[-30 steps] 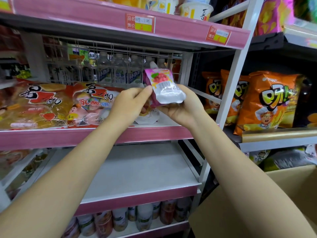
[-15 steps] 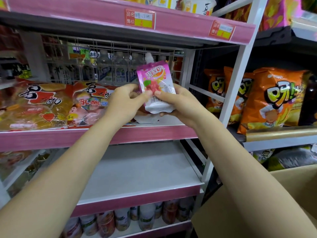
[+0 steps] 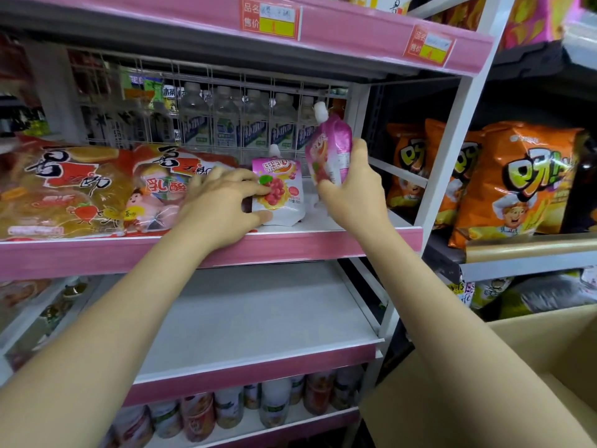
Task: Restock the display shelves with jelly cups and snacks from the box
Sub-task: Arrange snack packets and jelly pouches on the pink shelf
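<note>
A pink jelly pouch [image 3: 284,189] with a white spout stands on the pink-edged middle shelf [image 3: 339,244]. My left hand [image 3: 223,202] holds its left side, thumb low on its bottom edge and fingers on its front. My right hand [image 3: 352,192] grips a second pink jelly pouch [image 3: 329,150], lifted upright above the shelf to the right of the first one. The cardboard box [image 3: 533,367] sits open at the lower right.
Large bags of jelly cups [image 3: 80,189] fill the shelf left of the pouches. Bottles stand behind a wire grid [image 3: 226,124]. Orange snack bags [image 3: 504,182] are on the right rack. The lower shelf [image 3: 258,318] is bare; jars [image 3: 226,412] stand below it.
The one pouch held by both hands has become two: my left hand set one down on the shelf, my right hand carried the other up and right.
</note>
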{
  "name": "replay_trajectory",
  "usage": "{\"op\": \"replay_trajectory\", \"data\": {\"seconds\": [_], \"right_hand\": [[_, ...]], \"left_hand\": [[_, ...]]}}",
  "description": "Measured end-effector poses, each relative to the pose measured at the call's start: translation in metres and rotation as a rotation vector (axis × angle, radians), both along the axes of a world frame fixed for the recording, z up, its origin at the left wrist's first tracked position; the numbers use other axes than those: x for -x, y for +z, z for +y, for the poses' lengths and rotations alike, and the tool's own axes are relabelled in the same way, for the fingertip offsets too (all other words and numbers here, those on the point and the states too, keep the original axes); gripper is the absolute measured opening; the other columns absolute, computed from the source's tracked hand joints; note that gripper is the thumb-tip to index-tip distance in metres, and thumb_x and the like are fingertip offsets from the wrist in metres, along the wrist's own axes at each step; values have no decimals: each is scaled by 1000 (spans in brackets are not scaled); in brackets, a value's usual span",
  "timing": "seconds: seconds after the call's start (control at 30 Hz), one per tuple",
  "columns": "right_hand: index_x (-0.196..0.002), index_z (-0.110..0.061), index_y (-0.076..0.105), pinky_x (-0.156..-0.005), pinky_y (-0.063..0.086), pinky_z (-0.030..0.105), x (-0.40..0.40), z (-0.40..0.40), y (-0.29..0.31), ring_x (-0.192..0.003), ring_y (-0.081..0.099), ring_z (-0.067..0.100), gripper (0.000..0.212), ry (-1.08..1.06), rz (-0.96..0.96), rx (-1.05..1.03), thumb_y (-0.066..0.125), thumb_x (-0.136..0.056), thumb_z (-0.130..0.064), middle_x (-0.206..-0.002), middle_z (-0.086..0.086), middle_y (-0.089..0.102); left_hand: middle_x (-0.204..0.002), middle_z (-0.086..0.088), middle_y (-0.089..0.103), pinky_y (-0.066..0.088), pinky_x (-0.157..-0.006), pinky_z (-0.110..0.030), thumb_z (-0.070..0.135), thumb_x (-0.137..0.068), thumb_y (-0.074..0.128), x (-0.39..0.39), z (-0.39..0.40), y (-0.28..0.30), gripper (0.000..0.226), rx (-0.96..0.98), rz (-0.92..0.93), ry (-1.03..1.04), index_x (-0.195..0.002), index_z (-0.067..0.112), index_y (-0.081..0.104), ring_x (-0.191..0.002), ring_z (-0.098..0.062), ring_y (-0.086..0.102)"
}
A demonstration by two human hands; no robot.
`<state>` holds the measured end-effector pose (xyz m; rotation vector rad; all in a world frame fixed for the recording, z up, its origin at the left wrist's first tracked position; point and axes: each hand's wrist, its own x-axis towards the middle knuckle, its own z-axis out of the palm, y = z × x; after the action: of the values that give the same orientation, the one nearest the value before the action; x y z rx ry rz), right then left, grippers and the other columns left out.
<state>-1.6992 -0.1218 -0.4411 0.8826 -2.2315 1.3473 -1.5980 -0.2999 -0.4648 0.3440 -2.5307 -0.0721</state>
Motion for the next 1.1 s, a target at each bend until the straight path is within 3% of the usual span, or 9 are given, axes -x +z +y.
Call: {"op": "replay_trajectory", "data": {"seconds": [0.13,0.3,0.4,0.47,0.57,0.67,0.8,0.93,1.1], "right_hand": [[-145,-21,29,-85,52,39,-14,-2,-5,-95,64,29,62,71,-67,-125,61,-93,-29,-111,7,65],[-121,-31,53,-53,45,28,-15,-2,17,-68,53,12,23,300,-286,-223,48,-99,-37,-88,-4,59],[-126,-28,47,-48,44,25,-6,0,20,-68,54,10,43,250,-245,-314,65,-92,-46,-104,-5,58],[-127,-19,48,-58,49,27,-3,-2,21,-82,60,12,64,143,-252,-333,73,-81,-56,-112,-4,60],[-97,-18,68,-79,55,30,3,-5,17,-88,66,12,53,101,-386,-300,77,-71,-64,-99,-1,72],[-93,-20,70,-81,55,29,1,-11,9,-89,68,14,45,141,-468,-216,75,-75,-61,-97,0,73],[-101,-12,72,-90,56,38,0,-27,4,-94,70,21,49,126,-434,-17,71,-82,-58,-100,5,74],[-110,-4,58,-89,51,42,-6,-43,-3,-99,64,26,57,79,-307,131,58,-92,-58,-107,10,68],[-121,-3,43,-96,43,47,-6,-44,-25,-116,52,37,51,61,-82,-120,39,-102,-50,-127,20,53]], "left_hand": [[-156,14,38,18,-112,-42,54,-96,51,0,1,-3,43,-7,9,-63,-136,39,57,-143,-16,27],[-144,13,52,21,-108,-40,46,-97,26,-3,0,-3,46,-14,-28,-108,-121,38,64,-136,-17,37],[-124,5,61,24,-95,-38,40,-89,16,-4,-1,-1,44,-108,-19,-117,-97,31,59,-126,-19,44],[-130,0,61,25,-98,-38,42,-90,16,-4,-1,0,51,-186,22,-121,-114,29,59,-128,-23,44],[-146,4,53,21,-111,-41,55,-93,23,-7,2,1,59,-311,58,-126,-148,35,33,-138,-28,38],[-147,5,53,21,-113,-46,80,-81,18,-6,0,-1,79,-247,39,-150,-150,42,25,-140,-26,39],[-151,1,48,23,-115,-48,86,-77,22,-6,-2,-2,91,-267,58,-147,-154,39,17,-142,-26,37],[-166,7,9,19,-120,-53,89,-67,36,-11,0,-1,101,-257,121,-183,-155,48,9,-152,-23,12],[-165,21,-4,16,-119,-59,85,-64,59,-14,-2,-3,101,-131,65,-234,-152,50,24,-153,-11,-1]]}}
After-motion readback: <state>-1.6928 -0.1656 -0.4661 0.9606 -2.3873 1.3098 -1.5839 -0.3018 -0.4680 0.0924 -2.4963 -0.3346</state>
